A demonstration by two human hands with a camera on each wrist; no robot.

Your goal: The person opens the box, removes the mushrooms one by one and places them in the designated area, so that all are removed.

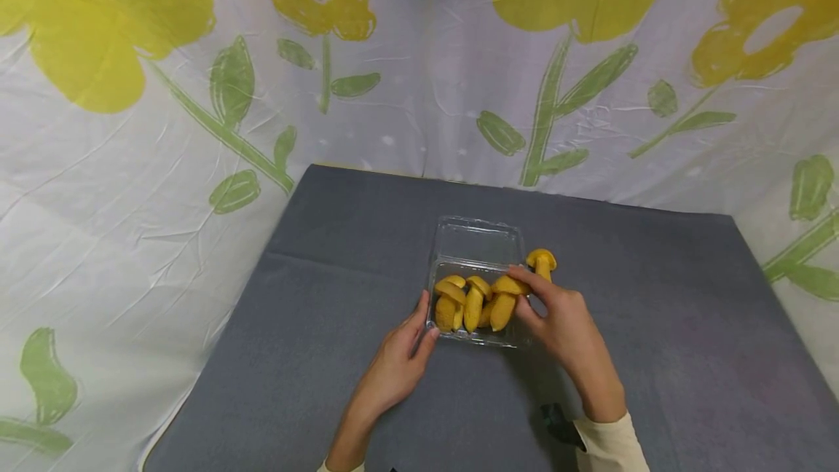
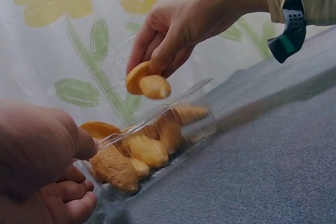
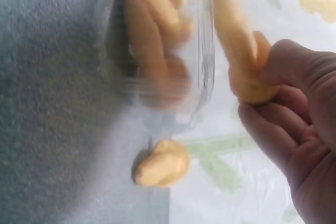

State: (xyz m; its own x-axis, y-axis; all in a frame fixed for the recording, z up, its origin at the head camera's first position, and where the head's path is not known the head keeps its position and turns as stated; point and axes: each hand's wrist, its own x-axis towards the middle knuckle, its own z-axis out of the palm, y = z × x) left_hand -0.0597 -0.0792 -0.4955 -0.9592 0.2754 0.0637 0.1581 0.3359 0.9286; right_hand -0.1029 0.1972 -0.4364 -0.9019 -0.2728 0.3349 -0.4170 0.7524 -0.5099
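A clear plastic clamshell box (image 1: 473,341) sits on the cloth with its lid (image 1: 478,240) laid back, and several yellow-brown mushrooms (image 1: 473,304) lie inside. My left hand (image 1: 392,368) holds the box by its left side, thumb at the near corner. Between thumb and fingers, my right hand (image 1: 569,326) pinches a mushroom (image 2: 155,85) by the cap. The wrist views show this mushroom raised above the box rim, apart from those inside. One more mushroom (image 1: 542,262) lies on the cloth just right of the box, partly behind my right hand in the head view.
A grey cloth (image 1: 314,297) covers the table. White fabric (image 1: 419,115) printed with yellow flowers hangs behind and at both sides. A dark strap (image 2: 290,30) with a small device is on the right wrist, over a cream sleeve.
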